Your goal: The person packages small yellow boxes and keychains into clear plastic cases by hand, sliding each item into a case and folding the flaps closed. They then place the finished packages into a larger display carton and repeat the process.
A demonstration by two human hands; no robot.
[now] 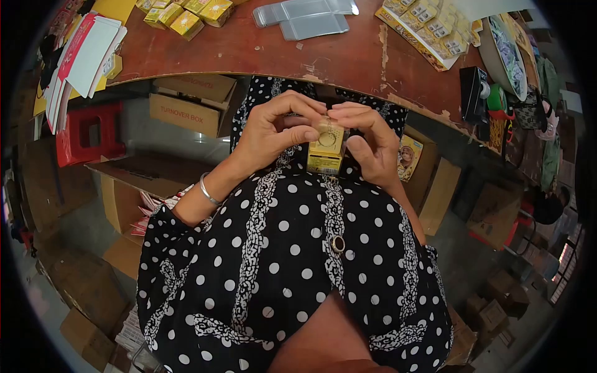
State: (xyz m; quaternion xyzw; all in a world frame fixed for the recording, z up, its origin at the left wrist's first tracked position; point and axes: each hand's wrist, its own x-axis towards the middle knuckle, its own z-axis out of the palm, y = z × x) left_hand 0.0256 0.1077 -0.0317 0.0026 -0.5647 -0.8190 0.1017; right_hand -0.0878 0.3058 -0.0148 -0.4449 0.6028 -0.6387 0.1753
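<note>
A small yellow box (324, 163) with a barcode on its lower part stands upright between my hands, close to my polka-dot top. Its upper part looks shiny, as if under clear plastic. My left hand (273, 127) pinches the box's upper left side, with the thumb across its face. From the other side my right hand (373, 140) curls its fingertips over the top edge, its thumb near the right side. The exact contact at the top is hidden by the fingers.
On the red-brown table (236, 50) are several yellow boxes (186, 23), a flat clear plastic package (311, 20), and a display tray (429, 28) of small packs. White cards (93, 53) lie at left. A red stool (90, 133) and cardboard cartons (186, 115) stand below.
</note>
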